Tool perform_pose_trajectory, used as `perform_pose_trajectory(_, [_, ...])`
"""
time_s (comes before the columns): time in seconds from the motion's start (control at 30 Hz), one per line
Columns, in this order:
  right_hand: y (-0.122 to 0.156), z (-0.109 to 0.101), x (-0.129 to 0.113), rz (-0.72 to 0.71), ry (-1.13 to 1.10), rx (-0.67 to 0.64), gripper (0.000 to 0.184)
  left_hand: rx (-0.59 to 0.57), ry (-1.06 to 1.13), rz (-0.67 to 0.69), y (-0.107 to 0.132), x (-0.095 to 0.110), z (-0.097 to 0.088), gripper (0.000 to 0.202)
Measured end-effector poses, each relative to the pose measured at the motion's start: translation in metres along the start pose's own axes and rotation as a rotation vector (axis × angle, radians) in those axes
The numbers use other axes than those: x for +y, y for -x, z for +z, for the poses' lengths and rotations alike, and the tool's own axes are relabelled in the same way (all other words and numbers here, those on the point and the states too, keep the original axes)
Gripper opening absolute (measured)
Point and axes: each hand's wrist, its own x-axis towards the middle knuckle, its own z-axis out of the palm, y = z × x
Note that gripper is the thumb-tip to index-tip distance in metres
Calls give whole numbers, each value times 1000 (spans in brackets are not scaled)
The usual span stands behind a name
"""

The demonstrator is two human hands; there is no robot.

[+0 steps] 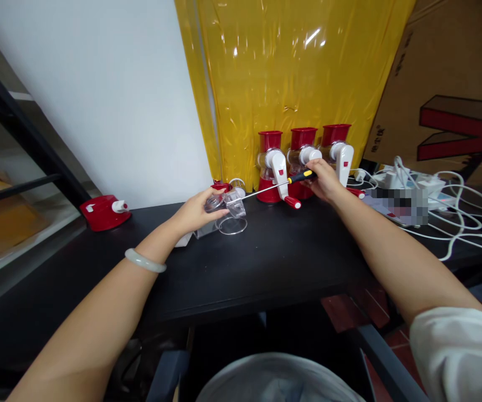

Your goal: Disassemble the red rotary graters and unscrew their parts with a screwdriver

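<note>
Clamped on a clear housing, the left hand steadies it just above the table. The right hand wraps a screwdriver, its shaft level so the tip meets the housing. Three grinders stand behind, clear of the work, and a ring lies under the housing.

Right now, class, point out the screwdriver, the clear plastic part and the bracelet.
screwdriver (266, 191), head view, on its metal shaft.
clear plastic part (235, 207), head view, on its transparent body.
bracelet (145, 261), head view, mid-band.

text: none legible | cardboard box: small dark print, too small to read
</note>
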Motion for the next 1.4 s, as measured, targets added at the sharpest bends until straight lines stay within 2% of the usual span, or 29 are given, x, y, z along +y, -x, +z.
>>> perform_pose_trajectory(0.1, [5,2,-1,42,-125,-37,18,10,0,6,0,0,0,55])
perform_pose_trajectory(0.23, [5,2,-1,50,-153,-65,18,6,6,9,1,2,0,55])
perform_pose_trajectory(0.43, [-2,0,5,70,65,16,42,1,-8,-6,1,2,-1,56])
perform_pose_trajectory(0.57, [1,-2,3,76,120,-15,33,-3,-10,-7,1,-1,0,55])
perform_pose_trajectory(0.73, [4,-1,-1,111,-47,-59,16,-2,-11,-9,1,0,0,55])
perform_pose_trajectory(0.87, [3,-2,0,96,-115,-86,21,-6,6,-3,1,2,0,54])
perform_pose_trajectory(1.1, [-6,-6,6,35,85,-6,40,-11,5,-21,1,3,-1,55])
perform_pose_trajectory(1.23, [-5,-5,5,-7,100,-8,34,-1,12,2,1,3,0,52])
perform_pose_trajectory(1.4, [2,-1,1,31,-80,-42,18,-7,-20,-24,1,4,-1,55])
